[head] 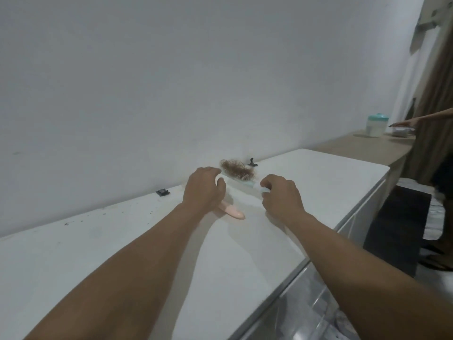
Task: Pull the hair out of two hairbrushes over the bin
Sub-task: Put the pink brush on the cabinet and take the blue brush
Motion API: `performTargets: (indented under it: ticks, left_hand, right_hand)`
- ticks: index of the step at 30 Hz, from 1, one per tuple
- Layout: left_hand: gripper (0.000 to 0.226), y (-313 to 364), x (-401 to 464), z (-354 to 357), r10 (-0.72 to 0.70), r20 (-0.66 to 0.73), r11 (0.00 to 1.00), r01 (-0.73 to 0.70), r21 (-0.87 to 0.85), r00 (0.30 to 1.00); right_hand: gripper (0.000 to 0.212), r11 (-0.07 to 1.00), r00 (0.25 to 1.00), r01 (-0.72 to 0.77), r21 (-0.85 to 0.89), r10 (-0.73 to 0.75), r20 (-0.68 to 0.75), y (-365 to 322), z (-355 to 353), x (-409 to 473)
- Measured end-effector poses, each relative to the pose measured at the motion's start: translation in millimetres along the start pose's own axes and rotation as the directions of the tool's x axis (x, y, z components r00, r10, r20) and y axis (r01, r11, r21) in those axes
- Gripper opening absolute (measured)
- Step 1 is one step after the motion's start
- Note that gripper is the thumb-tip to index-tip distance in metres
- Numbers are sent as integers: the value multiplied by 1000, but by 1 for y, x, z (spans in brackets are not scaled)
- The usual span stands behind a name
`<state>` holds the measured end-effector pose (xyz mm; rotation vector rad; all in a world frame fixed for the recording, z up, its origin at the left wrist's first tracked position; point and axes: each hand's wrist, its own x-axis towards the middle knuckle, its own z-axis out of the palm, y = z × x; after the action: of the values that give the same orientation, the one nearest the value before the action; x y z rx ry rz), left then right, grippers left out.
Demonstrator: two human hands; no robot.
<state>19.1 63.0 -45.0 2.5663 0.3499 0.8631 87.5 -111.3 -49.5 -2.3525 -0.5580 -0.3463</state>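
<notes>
The right grip [279, 195] pinches the handle of the teal brush [239, 175], whose hair-matted head lies on the tabletop [122, 241] by the wall, seemingly to lift it, while the left grip [204, 188] curls empty just left of that brush, above the pink brush [232, 212]; no bin shows.

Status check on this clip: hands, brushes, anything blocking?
Right hand closing on teal hairbrush handle; grip unclear. Left hand open above pink hairbrush. Hair clump still in teal bristles. No bin in view; nothing in the way.
</notes>
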Motion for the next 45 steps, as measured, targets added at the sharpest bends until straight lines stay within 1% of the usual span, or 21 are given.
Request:
performTargets:
  ticks: [2, 5, 9, 14, 18, 21, 25, 29, 32, 34, 35, 37, 38, 40, 41, 42, 43, 44, 45]
  left_hand:
    - [36, 24, 8, 1, 22, -38, 998, -25, -62, 999]
    - [28, 61, 17, 10, 108, -72, 988, -115, -103, 992]
    - [31, 110, 13, 29, 202, -19, 973, -203, -107, 979]
    - [35, 170, -11, 68, 284, 54, 945, -270, -186, 957]
    - [43, 213, -37, 107, 377, 114, 911, -346, -225, 919]
    - [38, 242, -64, 134, 441, 154, 875, -386, -293, 884]
    - [37, 268, -98, 169, 469, 240, 860, -379, -342, 850]
    - [42, 275, -126, 214, 472, 339, 868, -361, -341, 814]
    - [52, 270, -152, 245, 456, 355, 868, -321, -379, 816]
    - [55, 264, -173, 264, 411, 336, 872, -257, -417, 847]
    - [51, 262, -183, 272, 356, 357, 876, -177, -448, 864]
    - [30, 254, -201, 284, 215, 404, 865, 19, -501, 889]
    - [19, 250, -208, 290, 153, 426, 858, 94, -504, 892]
    - [14, 240, -220, 301, 54, 499, 834, 235, -499, 865]
    - [13, 234, -225, 310, -1, 551, 803, 329, -497, 835]
    - [14, 227, -229, 319, -57, 616, 751, 441, -492, 785]
    - [19, 221, -232, 328, -103, 698, 673, 566, -476, 709]
    - [28, 216, -234, 336, -122, 773, 584, 675, -452, 623]
    - [38, 211, -237, 343, -118, 842, 517, 756, -401, 527]
  right_hand:
    - [31, 1000, 1000, -6, 8, 7, -22, 7, -17, -4]
    - [26, 999, 996, -21, 29, 23, -83, 21, -47, -17]
    - [25, 997, 987, -72, 9, 73, -145, 50, -87, -41]
    - [27, 986, 962, -168, -19, 159, -220, 102, -131, -81]
    - [24, 967, 934, -255, -28, 239, -265, 145, -157, -116]
    - [23, 935, 899, -349, -63, 315, -305, 177, -170, -141]
    - [21, 895, 858, -440, -76, 394, -328, 214, -176, -173]
    - [19, 858, 829, -509, -69, 466, -310, 248, -166, -203]
    - [20, 827, 797, -561, -41, 526, -296, 271, -151, -225]
    - [17, 811, 783, -584, -25, 555, -280, 284, -139, -238]
    - [14, 805, 779, -593, -21, 566, -270, 290, -133, -244]
    - [13, 797, 774, -603, -16, 581, -251, 302, -120, -256]
    - [14, 794, 772, -608, -11, 588, -241, 308, -112, -261]
    - [19, 782, 763, -624, -2, 608, -220, 318, -98, -272]
    - [20, 775, 758, -632, -2, 617, -209, 322, -91, -278]
    - [20, 770, 754, -638, -1, 625, -200, 326, -84, -283]
    - [20, 763, 749, -646, 5, 635, -187, 331, -76, -288]
    - [21, 760, 748, -650, 13, 642, -169, 333, -68, -293]
    - [22, 756, 747, -654, 16, 649, -147, 335, -60, -297]
